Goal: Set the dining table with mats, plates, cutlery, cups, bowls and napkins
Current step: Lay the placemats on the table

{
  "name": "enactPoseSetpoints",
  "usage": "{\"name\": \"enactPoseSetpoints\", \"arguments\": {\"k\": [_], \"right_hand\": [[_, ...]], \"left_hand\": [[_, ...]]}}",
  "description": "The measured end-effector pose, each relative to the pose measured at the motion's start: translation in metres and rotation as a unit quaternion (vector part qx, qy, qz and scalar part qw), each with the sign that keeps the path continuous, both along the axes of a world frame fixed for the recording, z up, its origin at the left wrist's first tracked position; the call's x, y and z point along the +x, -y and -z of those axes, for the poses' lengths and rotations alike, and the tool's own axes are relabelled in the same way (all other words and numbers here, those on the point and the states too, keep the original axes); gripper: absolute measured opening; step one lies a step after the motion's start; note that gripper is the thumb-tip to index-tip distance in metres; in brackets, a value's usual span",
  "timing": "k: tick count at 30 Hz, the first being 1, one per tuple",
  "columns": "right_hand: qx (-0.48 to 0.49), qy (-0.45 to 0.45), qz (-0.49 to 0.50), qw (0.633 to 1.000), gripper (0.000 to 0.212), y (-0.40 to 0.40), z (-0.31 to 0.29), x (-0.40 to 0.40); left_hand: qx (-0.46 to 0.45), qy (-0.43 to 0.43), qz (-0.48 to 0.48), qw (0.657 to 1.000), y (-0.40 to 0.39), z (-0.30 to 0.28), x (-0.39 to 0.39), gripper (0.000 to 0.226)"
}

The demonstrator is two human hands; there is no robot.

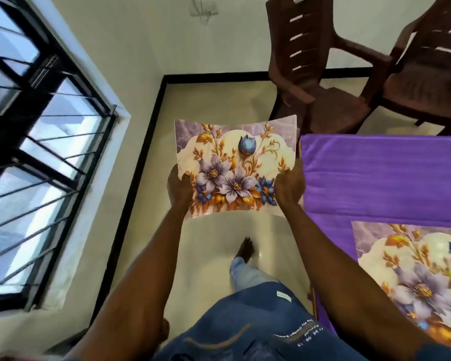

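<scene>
Head view, looking down. A floral mat [236, 165], printed with purple and blue flowers and gold leaves on a cream ground, is held in the air above the pale floor [214, 105], just left of the table edge. The left hand [179, 187] grips the mat's near-left edge, thumb on the printed face and fingers curled beneath; the right hand [289, 186] grips the near-right edge in the same manner. The mat bows slightly, its far edge curling upward. A second mat [412, 277] of the same pattern lies flat on the purple tablecloth [380, 175] at the near right, partly cut off by the picture's edge. Two dark brown plastic chairs [323, 74] stand side by side at the far side of the table. A barred window [37, 131] fills the left wall. One bare foot [245, 248] and blue jeans [245, 321] appear below the arms.
</scene>
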State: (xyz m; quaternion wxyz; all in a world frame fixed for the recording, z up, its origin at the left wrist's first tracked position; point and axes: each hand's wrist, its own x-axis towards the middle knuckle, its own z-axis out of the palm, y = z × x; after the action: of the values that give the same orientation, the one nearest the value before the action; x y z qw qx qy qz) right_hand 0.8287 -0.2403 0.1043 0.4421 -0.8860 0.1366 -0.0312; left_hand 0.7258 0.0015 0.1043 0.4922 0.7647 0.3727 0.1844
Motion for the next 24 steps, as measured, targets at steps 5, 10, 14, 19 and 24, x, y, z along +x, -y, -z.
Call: {"name": "enactPoseSetpoints", "arguments": {"k": [5, 10, 14, 19, 24], "right_hand": [[0.028, 0.01, 0.045, 0.999, 0.038, -0.029, -0.007, 0.086], [0.032, -0.003, 0.112, 0.993, 0.033, -0.022, -0.024, 0.166], [0.025, -0.014, 0.19, 0.981, 0.033, -0.002, -0.032, 0.217], [0.028, -0.027, 0.312, 0.949, 0.03, 0.025, -0.026, 0.266], [0.046, -0.024, 0.461, 0.886, 0.036, 0.036, -0.022, 0.306]], "left_hand": [[0.027, -0.031, 0.047, 0.998, -0.027, -0.008, 0.115, 0.035], [0.053, -0.032, 0.082, 0.995, -0.034, -0.025, 0.218, 0.034], [0.063, -0.02, 0.137, 0.988, -0.029, -0.032, 0.3, 0.031], [0.079, 0.003, 0.262, 0.962, -0.007, -0.014, 0.423, 0.033], [0.056, 0.014, 0.398, 0.915, 0.034, -0.007, 0.544, 0.044]]}}
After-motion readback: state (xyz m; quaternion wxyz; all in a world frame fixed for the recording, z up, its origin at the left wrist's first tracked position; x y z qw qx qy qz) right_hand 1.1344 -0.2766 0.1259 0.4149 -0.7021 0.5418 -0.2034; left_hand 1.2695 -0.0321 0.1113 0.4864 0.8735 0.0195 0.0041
